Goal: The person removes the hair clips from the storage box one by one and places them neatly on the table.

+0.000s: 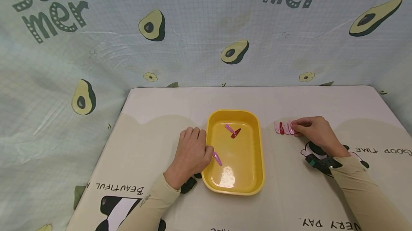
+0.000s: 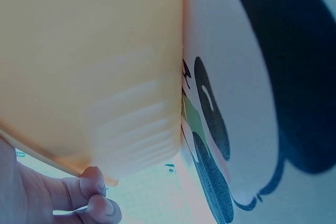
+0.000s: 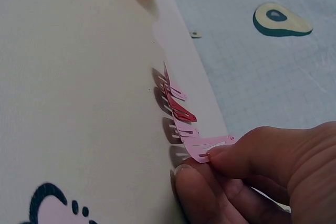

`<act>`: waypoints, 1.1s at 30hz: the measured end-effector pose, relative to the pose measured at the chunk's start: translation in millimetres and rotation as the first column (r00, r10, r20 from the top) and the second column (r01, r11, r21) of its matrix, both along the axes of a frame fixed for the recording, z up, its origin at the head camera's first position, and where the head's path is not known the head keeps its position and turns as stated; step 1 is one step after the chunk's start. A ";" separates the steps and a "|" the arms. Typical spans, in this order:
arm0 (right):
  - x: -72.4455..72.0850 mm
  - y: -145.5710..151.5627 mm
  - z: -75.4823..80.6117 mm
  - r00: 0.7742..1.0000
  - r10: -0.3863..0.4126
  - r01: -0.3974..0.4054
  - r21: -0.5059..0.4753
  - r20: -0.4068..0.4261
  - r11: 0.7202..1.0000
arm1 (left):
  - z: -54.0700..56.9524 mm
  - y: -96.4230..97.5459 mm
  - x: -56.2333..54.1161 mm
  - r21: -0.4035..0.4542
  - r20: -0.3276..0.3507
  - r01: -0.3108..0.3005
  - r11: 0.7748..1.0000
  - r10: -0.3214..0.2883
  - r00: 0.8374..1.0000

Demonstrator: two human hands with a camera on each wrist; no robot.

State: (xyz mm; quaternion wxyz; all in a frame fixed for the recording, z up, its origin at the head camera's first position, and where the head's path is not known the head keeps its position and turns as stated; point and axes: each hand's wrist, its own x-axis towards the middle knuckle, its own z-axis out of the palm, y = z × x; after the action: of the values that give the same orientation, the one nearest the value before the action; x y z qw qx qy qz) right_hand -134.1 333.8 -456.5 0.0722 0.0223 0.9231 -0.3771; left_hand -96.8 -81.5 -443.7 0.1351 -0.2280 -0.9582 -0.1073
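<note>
Yellow tray [image 1: 243, 168], holding three hair clips [image 1: 217, 158]: left hand [image 1: 191, 150] grips its left rim, while right of it the right hand [image 1: 317, 134] pinches a pink clip [image 3: 210, 142] ending a clip row [image 1: 281, 128].

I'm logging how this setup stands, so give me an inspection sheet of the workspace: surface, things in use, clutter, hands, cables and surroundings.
Surface: pale tabletop, printed with lettering and cartoon figures.
Job's things: yellow tray with three hair clips inside, two pinkish and one red; to its right, a row of pink and red clips, at least four.
Clutter: nothing seen.
Left hand: holds the tray's left rim.
Right hand: pinches a pink clip at the row's right end.
Cables: nothing seen.
Surroundings: light sheet behind and beside the table, printed with avocados, flowers and lettering.
</note>
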 end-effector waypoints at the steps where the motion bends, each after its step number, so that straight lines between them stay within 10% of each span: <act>1: -0.2 -0.2 0.7 1.000 0.002 -0.002 0.001 0.002 1.000 | 0.0 0.1 0.0 -0.001 0.000 0.000 1.000 0.000 1.000; 33: -3.5 -6.3 7.0 0.998 0.029 -0.019 0.162 -0.062 0.987 | 0.2 0.3 0.8 0.013 -0.013 0.004 1.000 -0.004 1.000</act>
State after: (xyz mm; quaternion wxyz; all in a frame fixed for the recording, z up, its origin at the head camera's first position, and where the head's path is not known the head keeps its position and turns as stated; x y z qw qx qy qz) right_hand -137.6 327.5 -449.5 0.0452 0.0048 0.9526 -0.3009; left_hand -96.0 -81.2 -443.5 0.1425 -0.2299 -0.9561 -0.1124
